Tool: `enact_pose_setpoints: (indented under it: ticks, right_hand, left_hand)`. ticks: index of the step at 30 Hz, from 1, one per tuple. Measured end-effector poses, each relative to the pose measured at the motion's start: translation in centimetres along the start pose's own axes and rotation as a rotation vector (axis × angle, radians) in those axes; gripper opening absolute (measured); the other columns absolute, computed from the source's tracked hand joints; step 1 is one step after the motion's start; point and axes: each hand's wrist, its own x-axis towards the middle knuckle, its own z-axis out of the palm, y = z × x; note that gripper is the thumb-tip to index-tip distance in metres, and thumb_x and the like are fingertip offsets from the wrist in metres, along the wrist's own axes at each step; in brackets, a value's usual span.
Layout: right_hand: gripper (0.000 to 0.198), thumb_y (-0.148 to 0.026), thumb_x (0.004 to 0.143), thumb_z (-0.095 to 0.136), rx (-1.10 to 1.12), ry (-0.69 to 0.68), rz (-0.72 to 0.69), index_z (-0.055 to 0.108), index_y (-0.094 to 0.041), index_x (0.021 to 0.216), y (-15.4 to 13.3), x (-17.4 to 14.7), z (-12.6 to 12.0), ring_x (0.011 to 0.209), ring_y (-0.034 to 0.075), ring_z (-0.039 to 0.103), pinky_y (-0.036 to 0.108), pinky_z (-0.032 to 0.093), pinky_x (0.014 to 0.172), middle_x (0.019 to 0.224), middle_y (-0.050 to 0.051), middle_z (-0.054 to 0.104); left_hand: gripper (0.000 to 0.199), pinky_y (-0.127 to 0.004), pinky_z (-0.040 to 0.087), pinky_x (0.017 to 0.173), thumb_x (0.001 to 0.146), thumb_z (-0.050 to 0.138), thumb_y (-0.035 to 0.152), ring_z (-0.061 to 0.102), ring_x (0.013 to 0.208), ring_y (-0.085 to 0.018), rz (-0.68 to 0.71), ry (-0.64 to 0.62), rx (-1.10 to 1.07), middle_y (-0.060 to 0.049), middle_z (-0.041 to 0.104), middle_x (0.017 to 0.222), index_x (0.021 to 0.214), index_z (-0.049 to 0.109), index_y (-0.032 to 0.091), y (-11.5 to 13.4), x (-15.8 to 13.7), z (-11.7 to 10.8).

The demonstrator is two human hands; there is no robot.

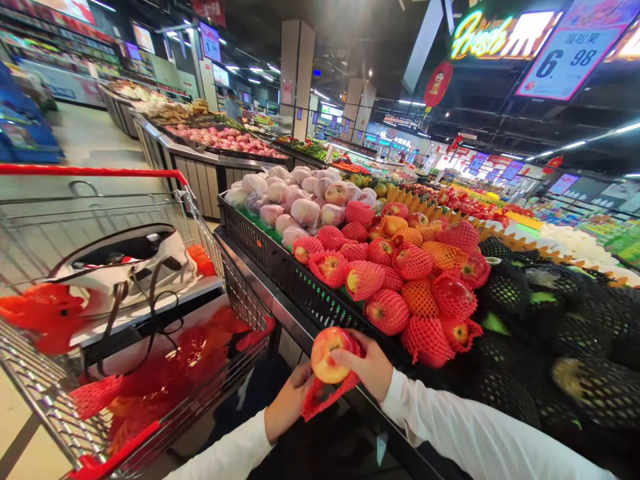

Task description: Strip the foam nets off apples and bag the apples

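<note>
A red and yellow apple (326, 357) is gripped in my right hand (373, 367), with the thumb across its front. A red foam net sleeve (327, 399) hangs below and behind the apple, partly pulled off it. My left hand (289, 403) pinches the lower left end of that sleeve, its fingers closed. Both hands are in front of the display's edge. Just beyond them lies a heap of apples in red and orange foam nets (390, 312), held in a black plastic crate (310, 290).
To the left stands a shopping cart (200, 227) holding a white bag (173, 263) and red net material (165, 373). Dark fruit in black nets (505, 287) fills the right side. Pale wrapped fruit (305, 210) lies behind the crate's left end. A price sign (575, 53) hangs overhead.
</note>
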Motion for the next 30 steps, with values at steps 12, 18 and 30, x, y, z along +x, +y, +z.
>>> enact_pose_setpoints:
  ticks: [12,18,30]
  right_hand:
    - [0.045,-0.030,0.052,0.080,-0.030,-0.050,0.024,0.065,-0.017,0.092,-0.6,-0.4,0.2,0.083,0.020,0.066,0.037,0.053,0.085,0.087,0.002,0.072]
    - [0.047,-0.029,0.056,0.078,-0.047,-0.097,-0.058,0.065,-0.018,0.100,-0.6,-0.4,0.0,0.086,0.021,0.066,0.037,0.054,0.085,0.090,0.001,0.072]
    - [0.098,-0.021,0.052,0.079,-0.141,-0.135,-0.138,0.033,-0.019,0.139,-0.1,-1.3,-0.1,0.095,0.020,0.062,0.042,0.048,0.096,0.106,0.004,0.060]
  left_hand:
    - [0.033,-0.038,0.049,0.094,0.085,0.061,0.037,0.060,0.105,-0.025,0.468,-0.214,0.546,-0.011,0.063,0.111,0.112,0.061,0.017,3.6,2.0,-2.4]
    - [0.063,-0.049,0.042,0.108,0.079,0.071,0.035,0.054,0.120,-0.030,0.774,-0.496,0.926,-0.014,0.053,0.136,0.137,0.048,0.023,0.9,1.2,-2.8]
    - [0.038,-0.039,0.051,0.091,0.095,0.044,0.045,0.062,0.102,-0.025,0.746,-0.172,0.704,-0.012,0.067,0.112,0.116,0.063,0.020,3.3,0.9,-3.4]
